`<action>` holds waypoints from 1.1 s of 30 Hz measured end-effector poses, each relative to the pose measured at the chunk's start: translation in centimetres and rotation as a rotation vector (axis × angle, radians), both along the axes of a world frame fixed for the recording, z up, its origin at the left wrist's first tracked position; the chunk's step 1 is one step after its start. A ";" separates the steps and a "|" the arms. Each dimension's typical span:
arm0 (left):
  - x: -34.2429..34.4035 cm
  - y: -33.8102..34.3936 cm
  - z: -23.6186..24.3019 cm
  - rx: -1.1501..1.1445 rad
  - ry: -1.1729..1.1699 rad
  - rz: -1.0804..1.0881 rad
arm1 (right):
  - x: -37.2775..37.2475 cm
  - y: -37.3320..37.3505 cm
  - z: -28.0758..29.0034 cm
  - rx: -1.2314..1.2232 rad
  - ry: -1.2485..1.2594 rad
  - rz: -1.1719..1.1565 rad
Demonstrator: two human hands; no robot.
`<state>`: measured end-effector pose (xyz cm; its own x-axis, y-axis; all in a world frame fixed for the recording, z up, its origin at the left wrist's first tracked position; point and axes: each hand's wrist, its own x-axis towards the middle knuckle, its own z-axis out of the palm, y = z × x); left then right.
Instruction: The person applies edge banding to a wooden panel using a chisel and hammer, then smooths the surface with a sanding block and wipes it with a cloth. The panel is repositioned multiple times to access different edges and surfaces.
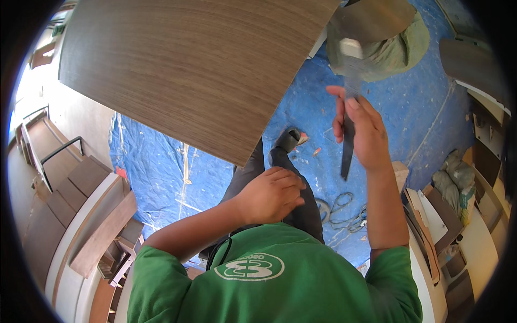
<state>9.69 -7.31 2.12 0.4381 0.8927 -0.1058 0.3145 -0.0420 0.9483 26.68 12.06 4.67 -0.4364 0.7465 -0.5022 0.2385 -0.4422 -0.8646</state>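
My right hand (368, 129) is raised over the blue sheet, right of the board. Its fingers close on a long, flat, narrow tool with a dark lower end (348, 153). The tool's pale upper end is smeared by motion, so its exact kind is unclear. My left hand (276, 192) is held low in front of my green shirt, over my legs. Its fingers are loosely curled together, and nothing shows in them. Just beyond this hand is the near corner of a large brown wood-grain board (199, 70), apart from both hands.
A blue tarpaulin (301, 107) covers the floor, with a coiled cable (344, 212) on it. Ahead right lies a greenish sack (396, 56) under a dark curved sheet. Panels and boards (81, 188) line the left; more boards and grey bags (455, 180) crowd the right.
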 end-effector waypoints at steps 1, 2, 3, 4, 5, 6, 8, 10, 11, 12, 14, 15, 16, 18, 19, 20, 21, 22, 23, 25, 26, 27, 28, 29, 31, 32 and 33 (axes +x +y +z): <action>-1.2 0.9 1.4 0.076 -0.031 0.008 | -0.7 0.3 0.1 0.068 -0.050 0.043; -2.5 1.7 2.8 0.150 -0.057 0.021 | -1.6 0.8 0.4 0.141 -0.111 0.084; -3.8 2.3 3.8 0.204 0.014 0.101 | -2.5 1.4 0.7 0.214 -0.170 0.127; -5.0 2.9 4.6 0.259 0.078 0.178 | -3.2 2.1 0.9 0.287 -0.236 0.166; -6.4 3.4 5.1 0.314 0.147 0.256 | -3.7 2.9 0.7 0.393 -0.314 0.188; -8.2 3.9 4.8 0.372 0.287 0.340 | -4.2 4.0 0.3 0.498 -0.395 0.206; -12.9 5.7 3.2 0.481 0.622 0.484 | -4.7 6.0 -0.6 0.722 -0.503 0.219; -17.9 6.9 1.3 0.500 0.783 0.663 | -5.1 7.8 -1.3 0.964 -0.524 0.222; -19.7 7.5 1.0 0.504 0.887 0.722 | -5.2 8.6 -1.6 0.978 -0.565 0.257; -20.6 7.6 0.3 0.505 0.901 0.761 | -5.2 9.3 -1.9 0.993 -0.606 0.293; -21.4 7.7 -0.9 0.507 0.928 0.837 | -5.3 9.6 -2.0 1.023 -0.634 0.349; -21.3 7.7 -1.1 0.512 0.929 0.832 | -5.3 9.4 -2.0 1.038 -0.618 0.370; -21.2 7.9 -1.1 0.518 0.929 0.826 | -5.3 9.2 -2.0 1.053 -0.603 0.390; -21.2 7.9 -1.3 0.514 0.923 0.828 | -4.8 7.7 -2.6 1.184 -0.449 0.362; -21.3 7.9 -1.5 0.507 0.918 0.837 | -4.5 6.7 -2.8 1.248 -0.370 0.345; -21.4 7.8 -1.6 0.499 0.913 0.848 | -4.5 5.4 -2.5 1.211 -0.381 0.412; -21.4 7.8 -1.7 0.499 0.915 0.844 | -4.4 3.7 -1.9 1.174 -0.392 0.475; -21.4 7.9 -1.7 0.499 0.918 0.840 | -4.4 2.2 -1.3 1.135 -0.403 0.538; -21.4 7.8 -1.6 0.498 0.924 0.840 | -4.5 0.5 -0.6 1.055 -0.422 0.610; -21.2 7.8 -1.6 0.487 0.926 0.849 | -4.5 -1.9 0.3 0.891 -0.469 0.740; -21.2 7.8 -1.6 0.481 0.929 0.855 | -4.4 -1.8 -0.1 0.937 -0.427 0.668; -21.3 7.7 -1.6 0.482 0.923 0.858 | -4.4 -1.4 -0.7 0.981 -0.384 0.595; -21.4 7.7 -1.6 0.482 0.919 0.861 | -4.4 -0.9 -1.2 1.023 -0.340 0.522; -21.4 7.7 -1.5 0.481 0.913 0.862 | -4.7 0.3 -1.2 1.024 -0.401 0.471; -21.4 7.6 -1.4 0.468 0.901 0.868 | -5.7 3.6 -0.7 1.021 -0.517 0.367; -21.3 7.9 -1.3 0.469 0.885 0.864 | -5.8 4.9 -0.7 1.033 -0.556 0.371; -21.2 8.0 -1.3 0.468 0.880 0.867 | -5.9 6.1 -0.9 1.041 -0.591 0.378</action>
<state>-11.53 0.68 0.81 -0.3459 0.8770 0.3335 0.9050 0.2180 0.3653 20.75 18.21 3.79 -0.6188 0.7834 0.0580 0.6708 0.5653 -0.4800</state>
